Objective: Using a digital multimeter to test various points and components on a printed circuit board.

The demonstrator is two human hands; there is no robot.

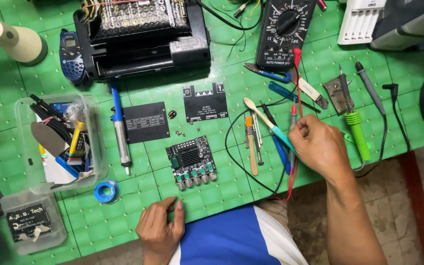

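Note:
My right hand (320, 145) grips the teal handle of a small brush (267, 119), whose pale head points up and left over the green mat. The red multimeter probe lead (298, 93) runs under that hand. My left hand (160, 228) rests on the mat's front edge with fingers loosely curled and nothing in it. Between the hands lies a black circuit board (192, 159) with a row of knob shafts along its near edge. Two black cover plates (146, 122) and a few loose screws (180, 132) lie just beyond the board.
A black multimeter (283, 32) stands at the back. A green-handled soldering iron (354, 125) lies right. Flat tools (252, 145) lie beside the brush. At left are a clear plastic parts box (23, 147), a blue solder roll (106, 190), a desoldering pump (121, 132) and a black device (141, 37).

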